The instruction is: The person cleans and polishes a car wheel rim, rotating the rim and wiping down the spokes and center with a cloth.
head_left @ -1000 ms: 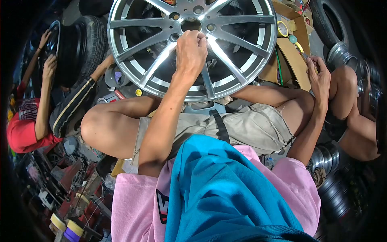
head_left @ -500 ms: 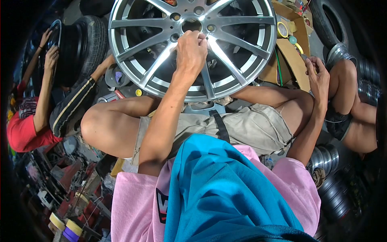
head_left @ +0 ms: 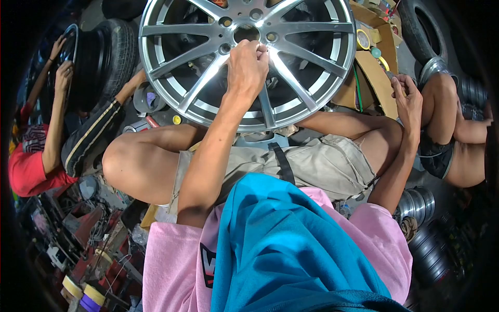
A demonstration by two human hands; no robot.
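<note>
As I watch over the headcam, the left hand point(head_left: 246, 73) is at the hub of the silver wheel rim point(head_left: 200, 100), far and centre — fingers pinched nearly shut. The right hand point(head_left: 408, 101) is up near the cardboard box point(head_left: 375, 80), fingers loosely bent — I can't tell whether either holds anything.

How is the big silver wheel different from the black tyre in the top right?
The silver wheel is shiny; the black tyre is dull.
The silver wheel has spokes; the black tyre has just a big hole.
The silver wheel has the left hand's fingers near its middle; the black tyre has no hand on it.
Both are ring-shaped around the outside.
</note>
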